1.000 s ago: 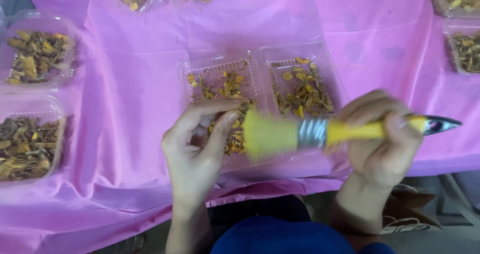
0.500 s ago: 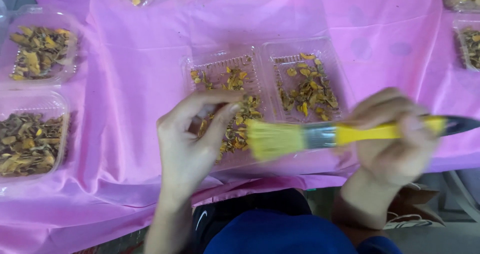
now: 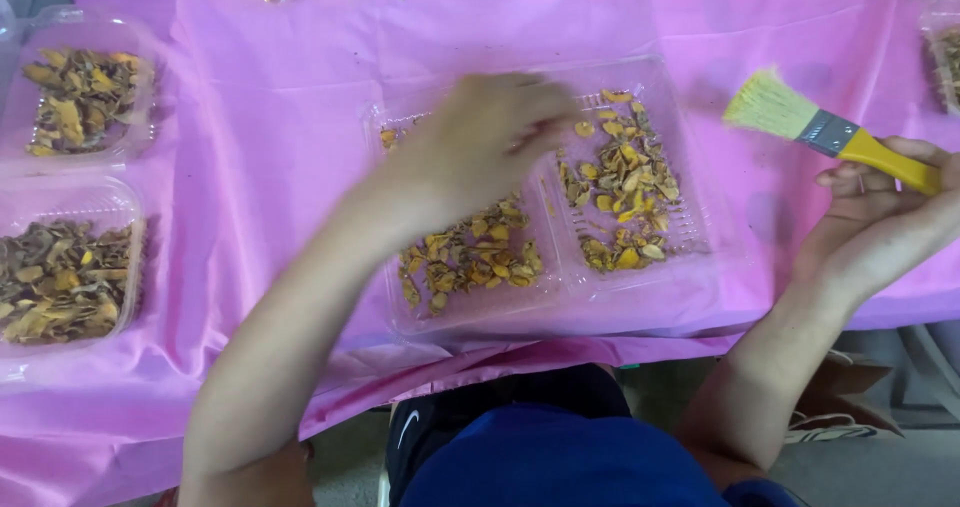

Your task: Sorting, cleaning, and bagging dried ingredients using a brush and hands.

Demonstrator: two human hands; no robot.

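Left hand (image 3: 490, 132): blurred; reaching over the open clear hinged container (image 3: 545, 307), above its left half at about 10 o'clock from the container's centre; fingers loosely curled, pointing toward 2 o'clock; whether anything is pinched between them cannot be told.

Right hand (image 3: 885, 212): at 3 o'clock of the container, well clear of it; closed around the yellow handle of the paintbrush (image 3: 830, 132).

Paintbrush: pale yellow bristles, metal ferrule, yellow handle; bristles aimed toward 10 o'clock, raised off the cloth; not touching the container.

Container: two joined halves lying flat on the pink tablecloth (image 3: 270, 137); both halves hold dried yellow-orange pieces (image 3: 615, 192); left half's pieces partly hidden by the left hand and forearm.

Surroundings: two more clear trays of similar dried pieces (image 3: 70, 267) at 9 o'clock, one behind the other; further trays cut off at the 12 and 2 o'clock edges; dark specks scattered on the cloth.

Step in hand (judgement): sorting or picking through the dried pieces by hand while the brush is held aside; brushing appears paused.

Next move (judgement): the left hand needs a light, precise pinch so pieces are not scattered over the low rim; the brush should return only when the hand is clear of the tray; the thin container may slide on the smooth cloth and may want steadying.
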